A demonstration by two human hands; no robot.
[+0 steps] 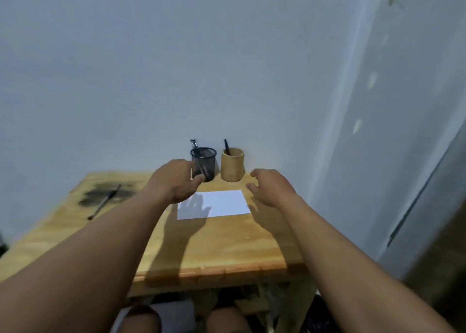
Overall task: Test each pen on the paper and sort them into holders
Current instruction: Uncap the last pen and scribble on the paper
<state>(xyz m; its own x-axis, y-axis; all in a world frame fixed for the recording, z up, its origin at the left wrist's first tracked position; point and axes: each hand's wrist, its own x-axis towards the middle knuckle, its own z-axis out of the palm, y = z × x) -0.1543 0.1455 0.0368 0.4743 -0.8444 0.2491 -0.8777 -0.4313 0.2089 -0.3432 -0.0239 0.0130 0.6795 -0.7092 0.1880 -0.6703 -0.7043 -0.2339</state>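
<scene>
Up against the pale wall, two holders stand side by side at the back of the wooden tabletop (227, 244): a black mesh holder (203, 164) on the left with pens (197, 153) leaning in it, and a wooden holder (232, 165) just to its right with one dark pen (227, 147) sticking out of its mouth. The two holders are near each other but not touching.

A white sheet of paper (222, 204) lies flat in front of them, nearer the person, with the shadow of a hand falling across its left part. Well off to the left, another pen (104, 202) lies on its own on a dark smudged patch of the tabletop.

The left hand (174, 180) reaches forward above the left edge of the paper, its fingertips close to the base of the mesh holder; the fingers are loosely curled and grip nothing that can be seen. The right hand (269, 187) hovers just right of the paper and in front of the wooden holder, fingers spread and relaxed, palm down, empty.

Both bare forearms stretch in from the lower corners, and the person's knees show beneath the tabletop's front edge.
</scene>
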